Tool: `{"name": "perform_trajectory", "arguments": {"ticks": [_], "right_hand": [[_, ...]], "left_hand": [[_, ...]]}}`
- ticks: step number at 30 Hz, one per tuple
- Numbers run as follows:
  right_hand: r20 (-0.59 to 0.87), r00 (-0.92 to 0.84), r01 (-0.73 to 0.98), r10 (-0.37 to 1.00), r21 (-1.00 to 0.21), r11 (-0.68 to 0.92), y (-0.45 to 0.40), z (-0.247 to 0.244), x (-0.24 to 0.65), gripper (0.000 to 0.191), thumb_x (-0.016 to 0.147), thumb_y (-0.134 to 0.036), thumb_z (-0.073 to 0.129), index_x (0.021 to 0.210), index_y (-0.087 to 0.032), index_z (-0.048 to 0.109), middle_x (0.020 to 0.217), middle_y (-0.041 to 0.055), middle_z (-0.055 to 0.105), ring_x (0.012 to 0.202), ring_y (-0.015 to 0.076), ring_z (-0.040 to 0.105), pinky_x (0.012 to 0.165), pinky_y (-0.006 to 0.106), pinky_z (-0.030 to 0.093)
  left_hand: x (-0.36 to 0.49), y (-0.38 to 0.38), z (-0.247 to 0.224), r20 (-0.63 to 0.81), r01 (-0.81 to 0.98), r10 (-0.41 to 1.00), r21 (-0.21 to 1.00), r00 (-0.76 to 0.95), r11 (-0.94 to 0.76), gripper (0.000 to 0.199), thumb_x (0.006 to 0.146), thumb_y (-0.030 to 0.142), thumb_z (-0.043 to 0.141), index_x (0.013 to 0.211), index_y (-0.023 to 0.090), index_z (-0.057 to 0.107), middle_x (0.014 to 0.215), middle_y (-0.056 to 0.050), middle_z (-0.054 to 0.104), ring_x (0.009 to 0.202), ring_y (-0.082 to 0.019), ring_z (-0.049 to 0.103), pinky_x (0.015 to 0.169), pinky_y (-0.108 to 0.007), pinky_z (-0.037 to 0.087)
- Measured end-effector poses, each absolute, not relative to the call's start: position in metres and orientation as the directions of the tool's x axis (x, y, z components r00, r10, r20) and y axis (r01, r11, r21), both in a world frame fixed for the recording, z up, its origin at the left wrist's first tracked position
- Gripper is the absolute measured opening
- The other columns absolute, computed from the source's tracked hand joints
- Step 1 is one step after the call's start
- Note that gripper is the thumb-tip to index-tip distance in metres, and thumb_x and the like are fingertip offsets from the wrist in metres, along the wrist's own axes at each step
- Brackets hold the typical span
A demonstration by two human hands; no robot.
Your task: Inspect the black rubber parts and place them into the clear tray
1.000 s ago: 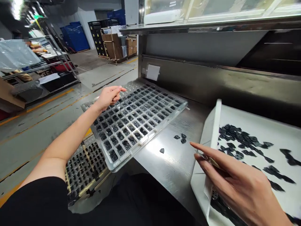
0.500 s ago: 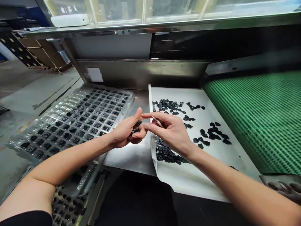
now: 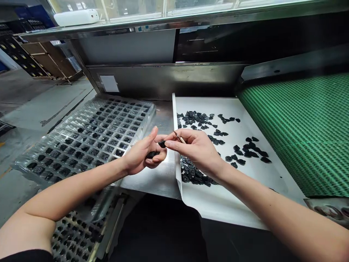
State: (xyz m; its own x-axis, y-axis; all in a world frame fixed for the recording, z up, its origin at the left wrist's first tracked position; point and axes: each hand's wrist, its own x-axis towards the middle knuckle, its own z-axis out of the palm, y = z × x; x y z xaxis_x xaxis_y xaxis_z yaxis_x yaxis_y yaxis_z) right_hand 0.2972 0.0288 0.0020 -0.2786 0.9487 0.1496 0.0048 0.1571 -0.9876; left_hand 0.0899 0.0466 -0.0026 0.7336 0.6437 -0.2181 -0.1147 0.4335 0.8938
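My left hand [image 3: 144, 151] is palm up, its fingers curled round a few small black parts [image 3: 152, 154]. Above that palm, my right hand [image 3: 195, 145] pinches one black part [image 3: 162, 144] between thumb and forefinger. A thin tool [image 3: 179, 137] with a pale handle and dark tip also rests in my right hand. Under and beyond the right hand, many loose black parts [image 3: 192, 171] lie on a white sheet [image 3: 231, 200]. To the left of my hands is a clear plastic tray [image 3: 109, 136] with black parts in its pockets.
A green mesh belt [image 3: 300, 123] runs along the right. Another filled tray [image 3: 76, 233] sits lower left, below the table level. A metal ledge [image 3: 152, 23] crosses the back, carrying a white device [image 3: 76, 17]. The white sheet has a raised left edge.
A black part now shows in my right fingertips, above my left palm. My left thumb and fingers have spread apart slightly. The view has shifted a little.
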Motion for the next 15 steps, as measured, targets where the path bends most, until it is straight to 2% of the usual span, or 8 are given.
{"name": "perform_trajectory", "arguments": {"ticks": [2,5,9,12,15], "right_hand": [[0.114,-0.257,-0.02,0.96,-0.993,0.113,0.029,0.003,0.297,0.033,0.084,-0.047,0.089,0.085,-0.016,0.078,0.065,-0.0024,0.053,0.063,0.011,0.039,0.061,0.028,0.03],[0.001,-0.265,-0.091,0.964,-0.996,-0.024,0.027,0.006,0.296,0.04,0.077,-0.048,0.094,0.088,-0.014,0.076,0.061,-0.0057,0.047,0.057,0.0081,0.032,0.055,0.026,0.024],[-0.117,-0.308,-0.17,0.944,-0.97,-0.176,0.025,0.007,0.293,0.043,0.074,-0.046,0.095,0.088,-0.013,0.072,0.063,-0.0054,0.051,0.054,0.0058,0.031,0.051,0.023,0.019],[-0.137,-0.314,-0.155,0.939,-0.969,-0.194,0.023,0.007,0.292,0.042,0.077,-0.048,0.093,0.087,-0.014,0.071,0.064,-0.0038,0.054,0.054,0.0057,0.034,0.05,0.022,0.019],[-0.101,-0.306,-0.097,0.947,-0.986,-0.137,0.021,0.006,0.292,0.04,0.081,-0.049,0.091,0.085,-0.013,0.072,0.066,-0.001,0.059,0.055,0.0072,0.04,0.05,0.022,0.024]], "left_hand": [[0.079,0.043,-0.003,-0.213,-0.125,0.738,0.919,0.64,0.374,0.051,0.104,0.062,0.058,0.13,0.019,0.067,0.062,0.005,0.047,0.045,-0.006,0.019,0.045,-0.018,0.014],[0.065,0.035,-0.004,-0.1,-0.127,0.865,0.975,0.491,0.184,0.041,0.094,0.038,0.081,0.129,0.017,0.074,0.063,0.005,0.049,0.05,-0.006,0.033,0.047,-0.018,0.02],[0.062,0.03,-0.009,0.061,-0.081,0.913,0.996,0.404,-0.03,0.039,0.092,0.031,0.085,0.129,0.02,0.08,0.071,-0.001,0.065,0.064,-0.011,0.059,0.056,-0.02,0.042],[0.066,0.03,-0.013,0.126,-0.057,0.901,0.992,0.414,-0.113,0.034,0.093,0.027,0.085,0.126,0.021,0.083,0.076,-0.003,0.072,0.071,-0.013,0.068,0.066,-0.022,0.05],[0.068,0.031,-0.016,0.153,-0.07,0.9,0.988,0.407,-0.137,0.028,0.093,0.026,0.085,0.121,0.022,0.085,0.079,-0.004,0.077,0.075,-0.014,0.071,0.073,-0.022,0.054]]}}
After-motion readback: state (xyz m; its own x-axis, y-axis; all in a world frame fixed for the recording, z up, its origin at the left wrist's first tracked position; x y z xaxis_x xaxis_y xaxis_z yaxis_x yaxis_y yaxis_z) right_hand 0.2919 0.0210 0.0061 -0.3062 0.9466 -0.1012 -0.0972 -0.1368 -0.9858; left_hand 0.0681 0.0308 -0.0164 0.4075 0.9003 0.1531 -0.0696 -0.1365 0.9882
